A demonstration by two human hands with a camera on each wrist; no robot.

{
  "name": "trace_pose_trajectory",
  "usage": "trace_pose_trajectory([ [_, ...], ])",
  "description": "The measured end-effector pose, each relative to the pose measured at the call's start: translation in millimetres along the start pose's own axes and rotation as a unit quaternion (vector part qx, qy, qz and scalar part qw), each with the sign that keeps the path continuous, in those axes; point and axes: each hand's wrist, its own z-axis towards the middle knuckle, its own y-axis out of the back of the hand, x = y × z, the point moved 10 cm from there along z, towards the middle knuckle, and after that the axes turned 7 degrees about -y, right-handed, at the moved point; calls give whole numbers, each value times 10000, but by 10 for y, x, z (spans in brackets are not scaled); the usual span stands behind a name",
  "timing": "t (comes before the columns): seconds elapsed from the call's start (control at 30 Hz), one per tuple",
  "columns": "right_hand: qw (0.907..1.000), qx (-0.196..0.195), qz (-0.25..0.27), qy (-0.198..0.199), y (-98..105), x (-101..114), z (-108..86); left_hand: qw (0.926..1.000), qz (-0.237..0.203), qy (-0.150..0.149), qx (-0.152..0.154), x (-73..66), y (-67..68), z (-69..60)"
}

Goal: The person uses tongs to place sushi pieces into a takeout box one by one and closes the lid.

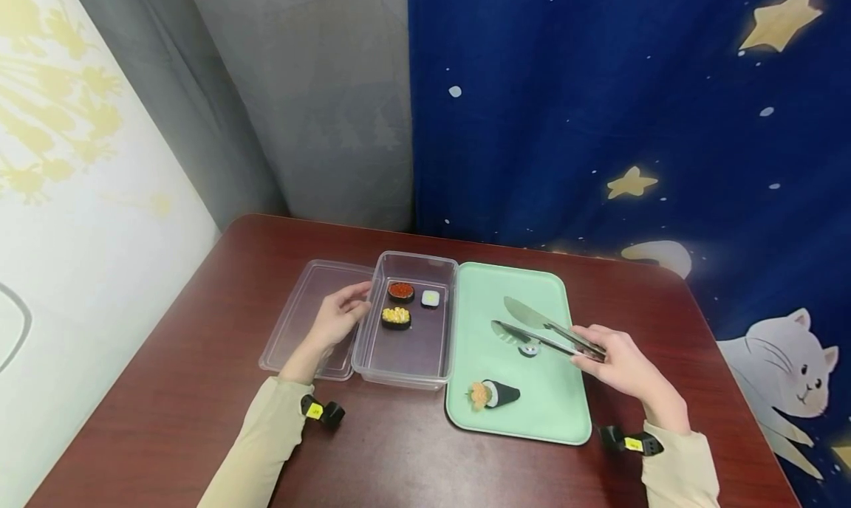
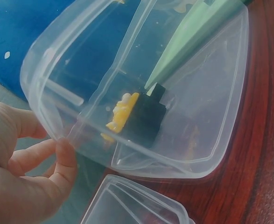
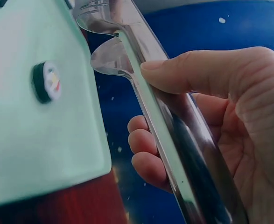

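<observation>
My left hand (image 1: 342, 316) holds the left rim of a clear plastic box (image 1: 405, 379), fingers bent at its edge. Inside the box are a red-roe sushi (image 1: 401, 292), a corn-topped sushi (image 1: 396, 317) and a small white roll (image 1: 431, 299) with a green centre. My right hand (image 1: 614, 360) grips metal tongs (image 3: 174, 126), thumb on one arm and fingers round the other. Over a pale green tray (image 1: 512, 279) the tongs' tips stand apart, beside and partly above a sushi roll (image 3: 52, 81). Nearer the tray's front lies a cone-shaped hand roll (image 1: 501, 394).
A clear lid (image 1: 292, 331) lies flat on the brown table (image 1: 199, 345), left of the box and partly under my left hand. Box and tray stand side by side. Behind the table hang a grey curtain (image 1: 319, 109) and a blue one (image 1: 532, 124) with stars.
</observation>
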Motion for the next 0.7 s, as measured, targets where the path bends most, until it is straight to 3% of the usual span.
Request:
trace_pose_trajectory([
  [0.37, 9985, 81, -129, -518, -80, -291, -236, 10000, 41, -29, -3, -8, 7, -5],
  [0.7, 9991, 23, -90, -414, -127, -355, -263, 10000, 86, -16, -9, -19, 6, -7],
])
